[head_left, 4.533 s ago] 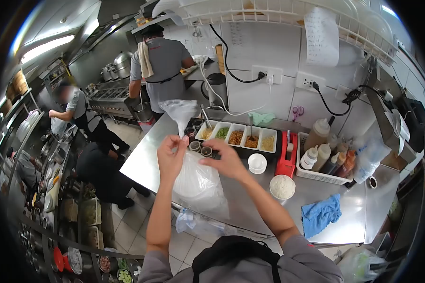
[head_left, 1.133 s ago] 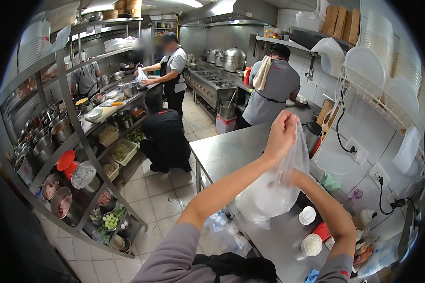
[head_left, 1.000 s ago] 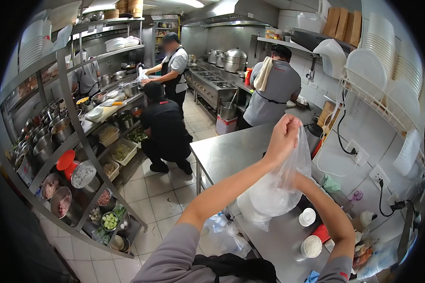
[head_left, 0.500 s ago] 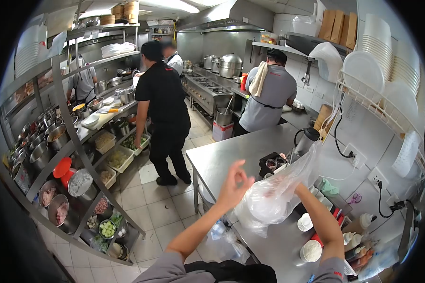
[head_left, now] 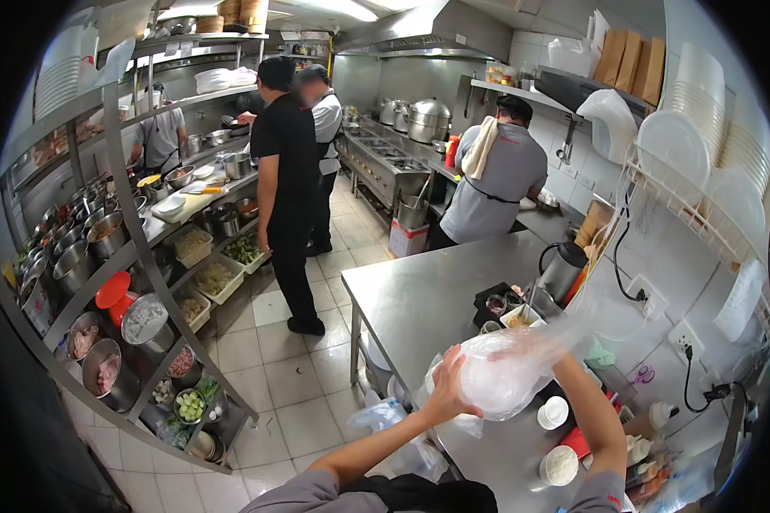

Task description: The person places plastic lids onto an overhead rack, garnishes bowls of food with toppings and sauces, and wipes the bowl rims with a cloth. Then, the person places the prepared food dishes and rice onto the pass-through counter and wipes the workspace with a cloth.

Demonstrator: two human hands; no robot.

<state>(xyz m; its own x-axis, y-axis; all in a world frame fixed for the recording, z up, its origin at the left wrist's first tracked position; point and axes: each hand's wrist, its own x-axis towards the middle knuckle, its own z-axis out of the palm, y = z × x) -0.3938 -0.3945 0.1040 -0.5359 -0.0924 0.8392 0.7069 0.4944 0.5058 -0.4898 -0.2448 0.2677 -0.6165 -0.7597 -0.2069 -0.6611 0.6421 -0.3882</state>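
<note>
A clear plastic bag with a white, rounded shape inside it is over the steel worktop. My left hand is wrapped round the bag's near left side, fingers up and curved against it. At the bag's far right is my right hand, gripping the bunched plastic; its fingers are blurred and partly covered by the film. What the bag contains cannot be made out. White cups stand just right of the bag, and a tub of white contents is below my right forearm.
A dark caddy with small jars and a metal jug stand beyond the bag. Squeeze bottles line the wall side. Shelves with food pans run along the left. A person in black stands in the aisle; another in grey works ahead.
My left hand has come down from the air onto the bag's side. The raised plastic has dropped and the bag sits lower. The person in black has straightened up from the shelf.
</note>
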